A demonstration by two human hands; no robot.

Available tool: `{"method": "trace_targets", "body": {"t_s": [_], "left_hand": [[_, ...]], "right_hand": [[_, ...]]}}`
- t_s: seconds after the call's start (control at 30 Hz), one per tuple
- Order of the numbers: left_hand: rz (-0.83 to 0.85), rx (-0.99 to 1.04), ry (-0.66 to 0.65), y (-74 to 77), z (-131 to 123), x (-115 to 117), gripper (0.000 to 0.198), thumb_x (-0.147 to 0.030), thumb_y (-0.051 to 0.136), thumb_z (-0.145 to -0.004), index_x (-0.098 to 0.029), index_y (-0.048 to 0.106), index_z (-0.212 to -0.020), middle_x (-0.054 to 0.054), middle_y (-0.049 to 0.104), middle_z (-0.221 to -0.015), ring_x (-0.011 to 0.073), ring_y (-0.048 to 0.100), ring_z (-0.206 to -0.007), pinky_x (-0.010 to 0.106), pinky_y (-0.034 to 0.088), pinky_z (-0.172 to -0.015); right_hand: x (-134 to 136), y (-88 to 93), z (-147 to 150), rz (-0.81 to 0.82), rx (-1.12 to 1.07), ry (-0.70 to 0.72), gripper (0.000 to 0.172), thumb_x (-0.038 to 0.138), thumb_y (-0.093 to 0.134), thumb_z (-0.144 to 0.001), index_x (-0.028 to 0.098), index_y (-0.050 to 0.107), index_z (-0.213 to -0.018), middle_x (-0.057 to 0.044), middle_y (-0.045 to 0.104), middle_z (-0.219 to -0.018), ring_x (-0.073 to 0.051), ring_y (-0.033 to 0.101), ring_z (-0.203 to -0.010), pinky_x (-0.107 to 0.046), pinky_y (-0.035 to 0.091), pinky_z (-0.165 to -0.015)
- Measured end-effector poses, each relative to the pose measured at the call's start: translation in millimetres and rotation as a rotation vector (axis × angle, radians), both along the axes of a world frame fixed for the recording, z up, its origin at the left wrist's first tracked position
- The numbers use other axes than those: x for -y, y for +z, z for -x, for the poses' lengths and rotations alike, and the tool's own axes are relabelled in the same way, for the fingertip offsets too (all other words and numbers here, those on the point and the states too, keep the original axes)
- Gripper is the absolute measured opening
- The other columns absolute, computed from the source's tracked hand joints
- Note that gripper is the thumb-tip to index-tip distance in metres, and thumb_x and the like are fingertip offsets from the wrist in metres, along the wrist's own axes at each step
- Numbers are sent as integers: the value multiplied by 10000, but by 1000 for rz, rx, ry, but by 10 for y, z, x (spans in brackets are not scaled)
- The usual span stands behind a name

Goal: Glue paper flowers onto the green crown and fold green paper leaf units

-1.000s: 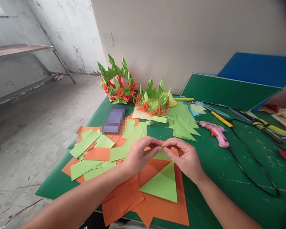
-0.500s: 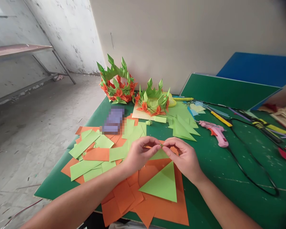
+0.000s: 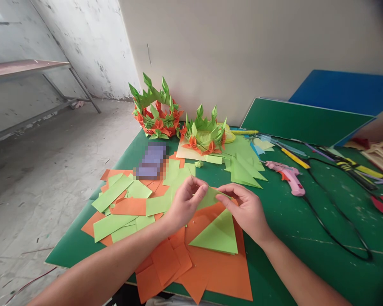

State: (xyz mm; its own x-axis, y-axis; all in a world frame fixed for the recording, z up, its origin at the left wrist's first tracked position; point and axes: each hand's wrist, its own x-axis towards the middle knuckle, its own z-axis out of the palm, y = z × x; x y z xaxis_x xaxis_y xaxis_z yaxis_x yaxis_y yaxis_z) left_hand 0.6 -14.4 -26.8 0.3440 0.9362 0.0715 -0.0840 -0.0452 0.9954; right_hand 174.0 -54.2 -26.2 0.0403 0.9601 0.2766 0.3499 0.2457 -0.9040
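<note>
My left hand and my right hand both pinch a light green folded paper piece just above the table. Its flap now stands open between my fingers. Under my hands lies a green paper triangle on a large orange sheet. Loose green and orange paper strips are scattered to the left of my left hand. The green table carries it all.
Two green-and-orange origami crowns stand at the back by the wall. A pink glue gun with a black cord, pencils and tools lie to the right. A blurred purple object sits behind the strips. The table's left edge drops to concrete floor.
The small piece pinched tightly between both hands has been unfolded into a wider green flap. My left hand rose slightly; the green triangle below shifted a little.
</note>
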Motion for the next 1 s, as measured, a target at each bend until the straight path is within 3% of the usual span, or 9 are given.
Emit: {"method": "trace_targets", "body": {"t_s": [0.13, 0.33, 0.53, 0.67, 0.83, 1.0], "left_hand": [[-44, -47, 28, -8, -8, -13, 220, -398, 559, -898, -187, 513, -857, -13, 512, -768, 94, 468, -675, 222, 386, -615], [-99, 17, -9, -48, -13, -3, 176, -292, 614, -867, -229, 485, -970, -20, 530, -783, 97, 514, -713, 199, 393, -588], [-235, -136, 24, -44, 20, -27, 92, -235, 600, -859, -192, 633, -785, 20, 633, -762, 115, 560, -684, 234, 442, -612], [-316, -185, -41, 19, 39, -51, 195, -241, 565, -877, -220, 758, -860, 63, 684, -837, 154, 618, -760, 271, 489, -671], [-81, -160, -145, 62, 41, -63, 182, -313, 666, -807, -195, 769, -900, 87, 730, -905, 187, 657, -823, 291, 524, -739], [65, -123, 10, 51, 123, -156, 240, -362, 711, -766, -192, 760, -929, 61, 740, -906, 155, 645, -788, 260, 517, -713]], "right_hand": [[-13, -13, 1, 62, -59, -5, 149, 357, 687, -828, 224, 688, -894, -30, 692, -876, -174, 645, -818, -277, 530, -753], [-22, -30, -2, 112, -110, -5, 168, 375, 691, -818, 210, 690, -852, -31, 687, -840, -170, 635, -794, -283, 527, -744], [-40, -5, -8, 167, -150, -1, 184, 386, 703, -798, 203, 705, -816, -27, 702, -784, -164, 646, -739, -273, 533, -689], [-49, 0, -24, 196, -176, 0, 209, 405, 709, -787, 199, 718, -820, -37, 716, -774, -172, 654, -719, -285, 543, -670], [-77, -39, -54, 222, -185, 8, 249, 423, 725, -772, 203, 723, -890, -42, 723, -828, -168, 647, -738, -287, 540, -685], [-98, -46, -137, 315, -109, 80, 324, 488, 661, -818, 185, 749, -892, -5, 624, -610, -111, 511, -530, -244, 454, -518]]}}
